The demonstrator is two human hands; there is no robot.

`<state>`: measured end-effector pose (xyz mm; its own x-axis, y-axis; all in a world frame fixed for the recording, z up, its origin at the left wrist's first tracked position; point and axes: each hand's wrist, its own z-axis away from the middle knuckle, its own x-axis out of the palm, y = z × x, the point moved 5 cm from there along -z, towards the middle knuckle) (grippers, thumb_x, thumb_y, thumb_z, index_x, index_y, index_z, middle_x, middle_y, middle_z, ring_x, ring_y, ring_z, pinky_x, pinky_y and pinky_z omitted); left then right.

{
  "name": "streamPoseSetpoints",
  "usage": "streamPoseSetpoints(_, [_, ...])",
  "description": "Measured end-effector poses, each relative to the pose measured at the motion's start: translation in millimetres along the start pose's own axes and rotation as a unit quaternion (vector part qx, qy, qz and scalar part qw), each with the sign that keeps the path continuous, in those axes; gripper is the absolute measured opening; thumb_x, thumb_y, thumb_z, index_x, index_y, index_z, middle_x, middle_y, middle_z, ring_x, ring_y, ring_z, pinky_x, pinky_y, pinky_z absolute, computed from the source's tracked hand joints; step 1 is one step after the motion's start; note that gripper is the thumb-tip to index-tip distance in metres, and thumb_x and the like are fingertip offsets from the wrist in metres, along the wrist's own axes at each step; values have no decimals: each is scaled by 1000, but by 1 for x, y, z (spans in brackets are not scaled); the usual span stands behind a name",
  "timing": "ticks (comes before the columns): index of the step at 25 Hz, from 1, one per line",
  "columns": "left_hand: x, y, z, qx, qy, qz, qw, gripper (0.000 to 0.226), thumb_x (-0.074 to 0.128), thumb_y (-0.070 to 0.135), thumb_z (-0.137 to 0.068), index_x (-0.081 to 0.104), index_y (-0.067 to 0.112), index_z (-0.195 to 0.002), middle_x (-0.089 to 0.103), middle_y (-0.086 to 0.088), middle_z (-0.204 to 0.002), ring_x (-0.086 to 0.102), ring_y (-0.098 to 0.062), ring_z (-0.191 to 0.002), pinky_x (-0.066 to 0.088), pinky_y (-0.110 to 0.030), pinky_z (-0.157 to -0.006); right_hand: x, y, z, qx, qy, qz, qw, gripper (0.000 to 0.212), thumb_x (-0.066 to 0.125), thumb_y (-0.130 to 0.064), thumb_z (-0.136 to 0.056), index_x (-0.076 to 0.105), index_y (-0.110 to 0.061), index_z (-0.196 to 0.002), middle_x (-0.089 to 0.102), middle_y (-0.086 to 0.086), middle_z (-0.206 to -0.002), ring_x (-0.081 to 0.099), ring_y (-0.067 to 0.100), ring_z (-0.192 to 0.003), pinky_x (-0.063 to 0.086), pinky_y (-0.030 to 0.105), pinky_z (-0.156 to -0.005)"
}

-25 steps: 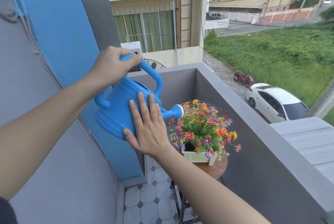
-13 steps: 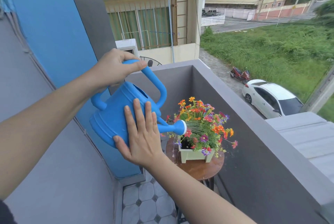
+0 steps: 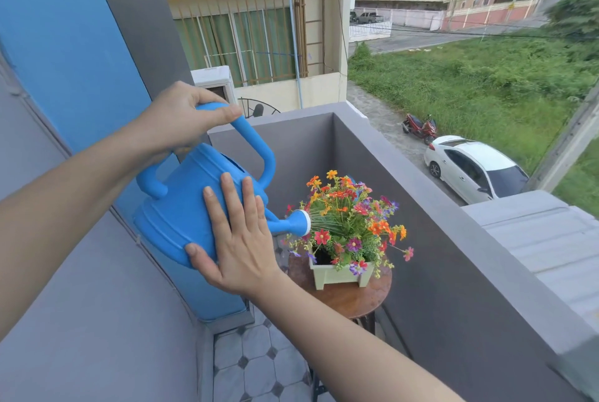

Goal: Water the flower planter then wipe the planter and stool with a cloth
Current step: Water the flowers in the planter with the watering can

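A blue watering can [image 3: 181, 207] is tilted spout-down toward the right. My left hand [image 3: 181, 116] grips its top handle. My right hand [image 3: 238, 239] lies flat, fingers spread, against the can's side. Water sprays from the white spout head [image 3: 303, 222] onto colourful flowers [image 3: 350, 223] in a pale green planter [image 3: 340, 275]. The planter stands on a round wooden stool [image 3: 350, 299]. No cloth is in view.
A grey balcony wall [image 3: 437, 255] runs along the right and back of the stool. A blue and grey wall [image 3: 81, 45] is on the left. The floor [image 3: 256, 366] has pale tiles. Below are a white car [image 3: 473, 168] and a red scooter [image 3: 419, 127].
The spout has dropped lower and nearer the flowers, and the spray now lands on them. The view has shifted so more of the stool shows.
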<state>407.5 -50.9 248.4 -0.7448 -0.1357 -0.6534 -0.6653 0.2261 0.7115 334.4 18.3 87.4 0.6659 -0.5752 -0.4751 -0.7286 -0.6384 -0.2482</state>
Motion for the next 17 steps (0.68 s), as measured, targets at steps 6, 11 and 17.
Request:
streamPoseSetpoints(6, [9,10,-4,27,2,24,999,20,63,36,-87,70,18,-89,31,10,-33,20,-13,-34,21,-20,-38,-7,16,-4,-4,30,7,1000,65,21,-55,-92,18,-19,-146,9,4,-155,-5,24,-148,15,41,-116])
streamPoseSetpoints(11, [3,6,-8,25,75,39,996,16,65,40,-84,68,27,-76,29,7,-38,21,-15,-33,24,-22,-41,-10,38,-19,-34,15,-42,998,62,21,-55,-93,29,-16,-141,21,7,-151,-5,21,-148,6,34,-118])
streamPoseSetpoints(17, [4,6,-10,1,42,23,999,23,65,41,-84,70,19,-87,24,12,-33,20,-16,-34,22,-22,-43,-12,26,-13,-15,27,-72,997,63,22,-55,-93,30,-16,-141,22,6,-151,-3,22,-148,10,36,-118])
